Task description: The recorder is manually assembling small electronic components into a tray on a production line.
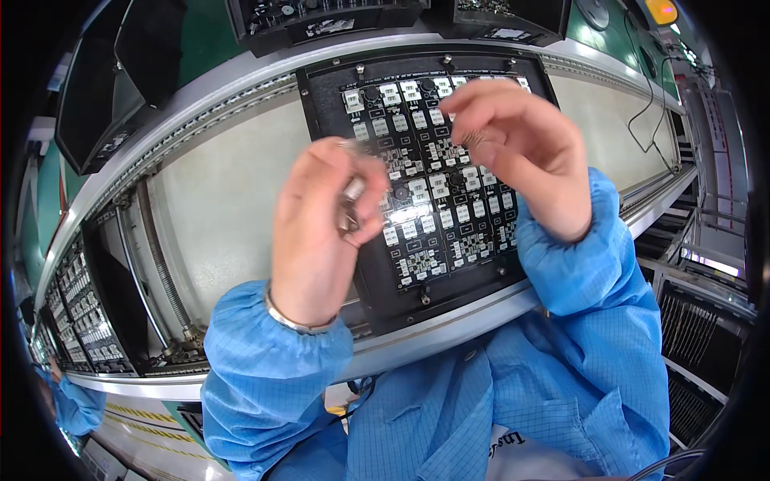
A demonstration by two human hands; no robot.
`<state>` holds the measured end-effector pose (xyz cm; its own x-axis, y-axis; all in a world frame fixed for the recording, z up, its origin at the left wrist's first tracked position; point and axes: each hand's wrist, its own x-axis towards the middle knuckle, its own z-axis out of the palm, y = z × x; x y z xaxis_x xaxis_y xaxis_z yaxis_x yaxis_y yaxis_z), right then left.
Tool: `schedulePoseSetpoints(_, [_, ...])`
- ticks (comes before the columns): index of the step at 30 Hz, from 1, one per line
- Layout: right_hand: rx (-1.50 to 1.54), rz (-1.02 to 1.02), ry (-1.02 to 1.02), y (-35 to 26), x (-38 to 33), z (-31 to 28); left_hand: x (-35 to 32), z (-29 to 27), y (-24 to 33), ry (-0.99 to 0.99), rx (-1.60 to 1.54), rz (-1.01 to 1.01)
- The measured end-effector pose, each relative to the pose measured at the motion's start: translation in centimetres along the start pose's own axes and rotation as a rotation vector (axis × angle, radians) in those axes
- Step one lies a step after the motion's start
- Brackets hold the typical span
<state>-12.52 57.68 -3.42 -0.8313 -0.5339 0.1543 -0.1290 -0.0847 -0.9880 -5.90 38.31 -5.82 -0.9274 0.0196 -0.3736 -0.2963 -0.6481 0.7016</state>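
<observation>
My left hand is curled over the left side of a black carrier, its fingers closed around several small silvery components; their exact kind is blurred. Above the carrier's right half, my right hand pinches a small component with thin metal leads between thumb and fingers. Beneath both hands lie black circuit boards set in the carrier, populated with white connectors and round black parts. My hands hide part of the boards.
Black parts bins stand beyond the conveyor rail, another bin to their right. Left along the line sits a second carrier of boards, with another person's blue sleeve nearby. Slotted racks stand at right.
</observation>
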Motion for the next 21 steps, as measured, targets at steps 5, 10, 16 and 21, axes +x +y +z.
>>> schedulePoseSetpoints(5, [-0.09, -0.117, 0.093, 0.2, 1.0, -2.2, 0.8, -2.3, 0.9, 0.223, 0.005, 0.139])
schedulePoseSetpoints(10, [-0.632, -0.16, -0.127, 0.1, 3.4, -3.8, -0.1, -3.6, 0.4, 0.263, -0.037, 0.018])
schedulePoseSetpoints(16, [-0.691, -0.189, -0.253, 3.9, 6.5, -3.0, -0.4, -4.5, 0.9, 0.083, -0.006, -0.012])
schedulePoseSetpoints(21, [-0.963, -0.42, -0.316, 5.3, 7.2, -3.0, -0.7, -4.4, 1.3, -0.009, -0.002, -0.025])
